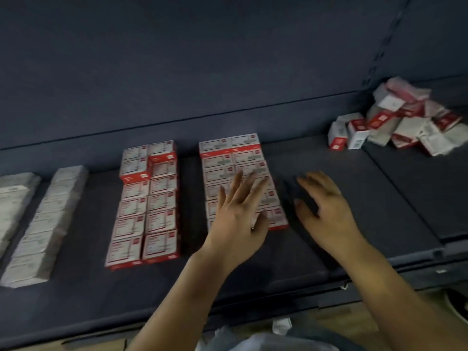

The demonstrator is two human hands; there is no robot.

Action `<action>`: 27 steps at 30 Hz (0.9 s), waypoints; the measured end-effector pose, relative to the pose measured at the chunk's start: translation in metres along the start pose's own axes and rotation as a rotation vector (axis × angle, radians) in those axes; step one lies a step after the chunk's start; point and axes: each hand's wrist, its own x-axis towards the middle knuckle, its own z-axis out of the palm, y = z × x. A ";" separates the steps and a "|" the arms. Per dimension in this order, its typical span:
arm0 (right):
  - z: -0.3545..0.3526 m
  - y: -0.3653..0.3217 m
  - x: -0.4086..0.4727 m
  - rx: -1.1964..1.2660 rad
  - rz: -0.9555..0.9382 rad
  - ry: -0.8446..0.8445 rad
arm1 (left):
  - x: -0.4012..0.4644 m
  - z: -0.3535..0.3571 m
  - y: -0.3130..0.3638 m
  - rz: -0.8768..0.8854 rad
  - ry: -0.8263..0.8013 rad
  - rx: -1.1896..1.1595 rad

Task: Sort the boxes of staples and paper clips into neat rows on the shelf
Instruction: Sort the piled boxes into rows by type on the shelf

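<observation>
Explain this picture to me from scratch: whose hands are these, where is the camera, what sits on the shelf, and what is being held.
There is no machine here. A person wears a camera on the head, so the single view looks down along their own arms. The left hand is spread over a double row of red-and-white boxes; the blur hides whether it touches them. The right hand hovers with loose fingers over the dark shelf. Neither holds anything. To the left stand another red-and-white double row and rows of pale boxes. An unsorted pile of boxes lies far right.
</observation>
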 end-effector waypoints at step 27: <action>-0.062 0.133 0.110 0.364 0.663 0.180 | 0.116 0.084 0.042 -0.153 -0.217 0.142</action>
